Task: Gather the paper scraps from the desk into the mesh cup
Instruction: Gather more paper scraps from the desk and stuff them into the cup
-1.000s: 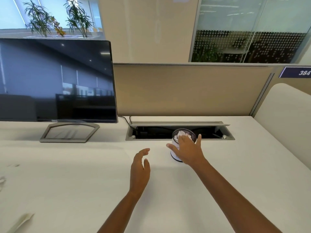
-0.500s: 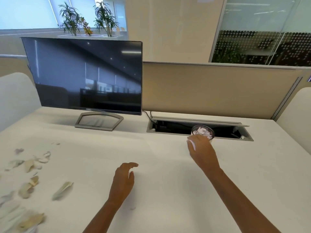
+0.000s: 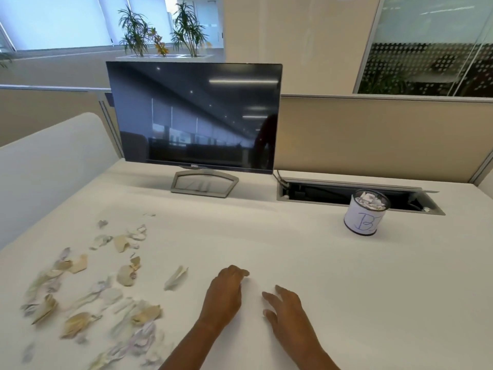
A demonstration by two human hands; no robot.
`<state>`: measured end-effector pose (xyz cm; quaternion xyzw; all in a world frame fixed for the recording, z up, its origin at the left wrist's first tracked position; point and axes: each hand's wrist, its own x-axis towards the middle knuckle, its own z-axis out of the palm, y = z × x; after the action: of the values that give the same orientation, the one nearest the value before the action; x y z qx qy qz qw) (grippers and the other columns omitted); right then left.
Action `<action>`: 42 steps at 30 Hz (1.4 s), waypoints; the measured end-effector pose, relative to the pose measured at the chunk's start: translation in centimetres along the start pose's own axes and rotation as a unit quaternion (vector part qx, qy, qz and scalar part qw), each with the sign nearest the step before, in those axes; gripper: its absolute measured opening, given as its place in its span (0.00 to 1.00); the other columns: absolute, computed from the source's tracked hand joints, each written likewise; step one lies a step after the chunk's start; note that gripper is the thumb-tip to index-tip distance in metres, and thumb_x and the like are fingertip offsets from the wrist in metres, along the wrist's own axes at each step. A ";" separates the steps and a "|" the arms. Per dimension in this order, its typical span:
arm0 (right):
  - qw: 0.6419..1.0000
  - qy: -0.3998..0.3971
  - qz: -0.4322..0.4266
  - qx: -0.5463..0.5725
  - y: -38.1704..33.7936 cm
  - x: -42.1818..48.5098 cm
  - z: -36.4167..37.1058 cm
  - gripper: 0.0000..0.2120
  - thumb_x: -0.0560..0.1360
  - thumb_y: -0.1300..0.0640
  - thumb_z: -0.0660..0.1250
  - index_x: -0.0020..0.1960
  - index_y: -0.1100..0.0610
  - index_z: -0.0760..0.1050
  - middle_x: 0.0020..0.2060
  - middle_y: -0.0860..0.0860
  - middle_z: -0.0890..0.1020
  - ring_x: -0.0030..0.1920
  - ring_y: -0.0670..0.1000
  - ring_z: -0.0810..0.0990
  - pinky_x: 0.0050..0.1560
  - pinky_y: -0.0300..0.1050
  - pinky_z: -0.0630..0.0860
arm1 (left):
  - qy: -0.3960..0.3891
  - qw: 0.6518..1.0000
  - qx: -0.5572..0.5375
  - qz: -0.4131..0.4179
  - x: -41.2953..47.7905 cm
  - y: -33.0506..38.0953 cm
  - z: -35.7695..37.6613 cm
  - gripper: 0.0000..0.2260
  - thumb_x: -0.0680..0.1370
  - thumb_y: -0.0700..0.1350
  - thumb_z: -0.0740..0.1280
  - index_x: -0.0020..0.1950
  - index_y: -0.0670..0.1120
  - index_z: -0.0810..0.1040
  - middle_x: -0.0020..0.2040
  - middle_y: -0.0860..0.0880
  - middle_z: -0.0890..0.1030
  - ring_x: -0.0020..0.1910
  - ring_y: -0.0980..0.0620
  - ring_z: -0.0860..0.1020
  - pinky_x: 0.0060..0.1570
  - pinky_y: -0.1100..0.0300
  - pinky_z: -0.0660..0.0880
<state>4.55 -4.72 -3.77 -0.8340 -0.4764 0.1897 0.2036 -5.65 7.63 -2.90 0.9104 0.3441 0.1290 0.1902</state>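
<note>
Bright daylight, motion-blurred left edge.

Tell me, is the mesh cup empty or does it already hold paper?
Not empty. The mesh cup stands upright, and crumpled white paper scraps fill it to the rim.

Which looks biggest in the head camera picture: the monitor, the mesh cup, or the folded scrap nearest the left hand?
1. Monitor, by far.
2. Mesh cup.
3. Folded scrap near the left hand; it looks close to the cup's size but lies nearer the camera, so this order is unsure.

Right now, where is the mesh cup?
The mesh cup stands at the desk's far right, just before the open cable tray, right of the monitor.
</note>
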 end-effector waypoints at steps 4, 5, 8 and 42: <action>0.999 -0.002 -0.026 -0.039 -5.9 -2.9 3.6 0.15 0.79 0.62 0.51 0.64 0.59 0.68 0.65 0.55 0.69 0.64 0.53 0.68 0.61 0.47 0.69 | 0.004 1.000 0.027 -0.012 -4.2 -5.9 -4.1 0.18 0.80 0.37 0.54 0.66 0.50 0.71 0.65 0.53 0.73 0.66 0.57 0.69 0.64 0.66 0.66; 0.999 0.007 -0.021 -0.030 -5.8 -2.9 3.7 0.13 0.78 0.64 0.52 0.60 0.59 0.69 0.61 0.55 0.71 0.60 0.53 0.70 0.57 0.47 0.70 | 0.019 1.000 0.016 -0.012 -4.2 -6.3 -4.2 0.17 0.79 0.37 0.55 0.65 0.49 0.72 0.64 0.52 0.74 0.65 0.56 0.70 0.64 0.65 0.67; 0.998 0.050 0.001 -0.029 -5.4 -1.8 3.1 0.12 0.77 0.66 0.53 0.54 0.58 0.72 0.55 0.52 0.73 0.56 0.50 0.71 0.51 0.43 0.71 | 0.049 0.998 0.007 -0.030 -4.1 -7.3 -5.1 0.16 0.79 0.36 0.57 0.63 0.48 0.75 0.63 0.50 0.76 0.64 0.53 0.72 0.63 0.63 0.68; 0.978 0.108 -0.015 0.178 -14.0 -0.3 7.5 0.08 0.75 0.62 0.64 0.52 0.59 0.79 0.50 0.55 0.81 0.53 0.50 0.77 0.47 0.26 0.66 | -0.023 0.988 0.137 -0.061 -4.7 -13.7 -5.7 0.26 0.81 0.58 0.49 0.76 0.51 0.50 0.71 0.47 0.63 0.66 0.48 0.68 0.63 0.58 0.68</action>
<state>-9.44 2.69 -2.82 -0.7925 -0.4228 0.1777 0.4019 -19.09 15.33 -4.20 0.9077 0.4091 0.0482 0.0795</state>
